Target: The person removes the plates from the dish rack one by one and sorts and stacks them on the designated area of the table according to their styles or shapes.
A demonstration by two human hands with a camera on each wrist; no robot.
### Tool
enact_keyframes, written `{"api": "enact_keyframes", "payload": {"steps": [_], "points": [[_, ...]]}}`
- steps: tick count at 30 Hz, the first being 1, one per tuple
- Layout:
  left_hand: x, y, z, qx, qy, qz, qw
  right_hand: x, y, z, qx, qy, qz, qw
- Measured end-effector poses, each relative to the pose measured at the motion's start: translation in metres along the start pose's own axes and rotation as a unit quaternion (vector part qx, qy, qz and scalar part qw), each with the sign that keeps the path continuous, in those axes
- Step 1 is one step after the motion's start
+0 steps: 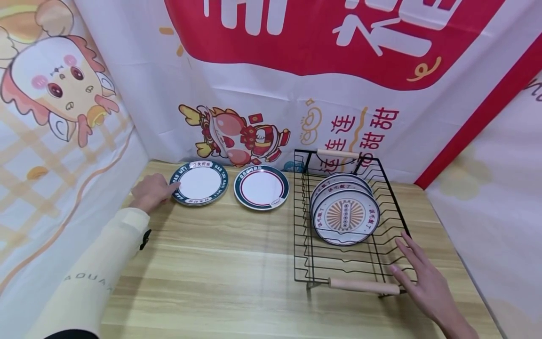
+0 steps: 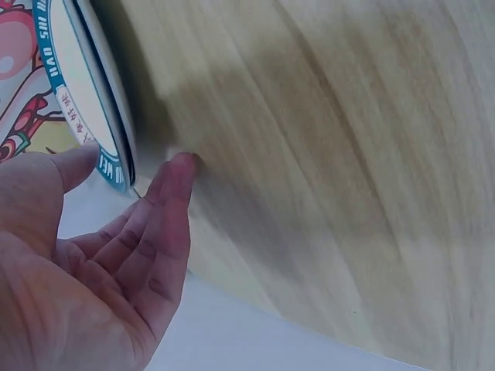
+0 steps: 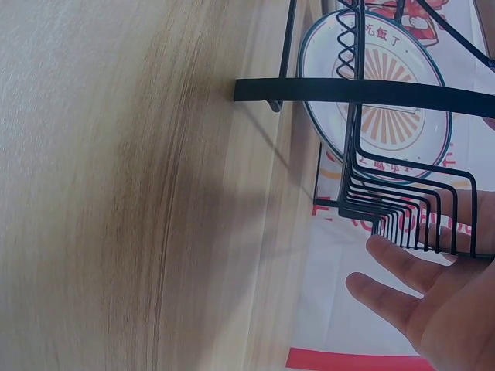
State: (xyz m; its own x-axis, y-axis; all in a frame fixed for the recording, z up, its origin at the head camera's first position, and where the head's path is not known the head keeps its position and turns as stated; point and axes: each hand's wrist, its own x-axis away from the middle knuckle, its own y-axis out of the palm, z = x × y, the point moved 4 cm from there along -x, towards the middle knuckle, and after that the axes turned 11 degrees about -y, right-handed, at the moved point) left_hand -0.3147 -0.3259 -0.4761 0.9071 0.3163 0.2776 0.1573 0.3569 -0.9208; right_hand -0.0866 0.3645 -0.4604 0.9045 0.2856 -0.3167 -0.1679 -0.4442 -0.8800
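Note:
My left hand [image 1: 150, 192] is at the left edge of a white plate with a dark teal lettered rim [image 1: 201, 184]. In the left wrist view its thumb [image 2: 76, 164] meets the plate's rim, while the other fingers stretch out below, apart from it. A second teal-rimmed plate [image 1: 261, 188] lies just to the right. Several white plates with a sunburst pattern [image 1: 346, 216] lean in a black wire dish rack [image 3: 309, 90]. Beside the rack's near right side is my right hand [image 1: 427, 282], fingers spread and holding nothing; whether they touch the wires I cannot tell.
The rack has wooden handles, one at its near end [image 1: 364, 286] and one at its far end [image 1: 338, 153]. Everything stands on a wood-grain table [image 1: 220, 273]. Printed cloth [image 1: 262, 84] hangs behind and at both sides.

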Motion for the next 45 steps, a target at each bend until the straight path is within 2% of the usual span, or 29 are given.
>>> {"api": "enact_keyframes", "payload": {"steps": [4, 9, 14, 17, 21, 26, 31, 37, 41, 45], "points": [[-0.001, -0.005, 0.001, 0.007, 0.012, 0.025, 0.9996, 0.000, 0.000, 0.000, -0.001, 0.002, -0.001, 1.000], [-0.004, -0.012, 0.010, 0.008, 0.014, 0.046, 0.9988, 0.000, 0.000, 0.000, -0.001, 0.002, 0.000, 1.000], [-0.004, -0.017, 0.029, -0.013, 0.014, 0.055, 0.9983, 0.000, 0.001, 0.000, -0.002, 0.001, 0.003, 1.000], [0.001, -0.020, 0.045, -0.016, 0.030, 0.063, 0.9974, 0.001, 0.001, -0.001, -0.003, 0.001, 0.002, 1.000], [0.014, -0.022, 0.078, 0.001, 0.073, 0.080, 0.9941, 0.001, 0.001, -0.001, 0.000, 0.000, 0.004, 1.000], [0.036, -0.021, 0.131, 0.010, 0.124, 0.089, 0.9882, 0.001, 0.001, -0.002, 0.000, -0.004, 0.008, 1.000], [0.062, -0.016, 0.182, 0.017, 0.182, 0.099, 0.9781, 0.000, 0.001, -0.002, -0.001, -0.002, 0.004, 1.000], [0.092, -0.011, 0.234, -0.011, 0.239, 0.109, 0.9650, -0.001, 0.001, -0.002, -0.002, 0.001, 0.002, 1.000], [0.117, -0.007, 0.267, -0.022, 0.277, 0.086, 0.9567, -0.001, 0.001, -0.003, -0.002, 0.001, 0.004, 1.000], [0.143, 0.002, 0.297, -0.035, 0.329, 0.055, 0.9420, 0.000, 0.000, -0.002, -0.001, 0.000, 0.003, 1.000]]}}
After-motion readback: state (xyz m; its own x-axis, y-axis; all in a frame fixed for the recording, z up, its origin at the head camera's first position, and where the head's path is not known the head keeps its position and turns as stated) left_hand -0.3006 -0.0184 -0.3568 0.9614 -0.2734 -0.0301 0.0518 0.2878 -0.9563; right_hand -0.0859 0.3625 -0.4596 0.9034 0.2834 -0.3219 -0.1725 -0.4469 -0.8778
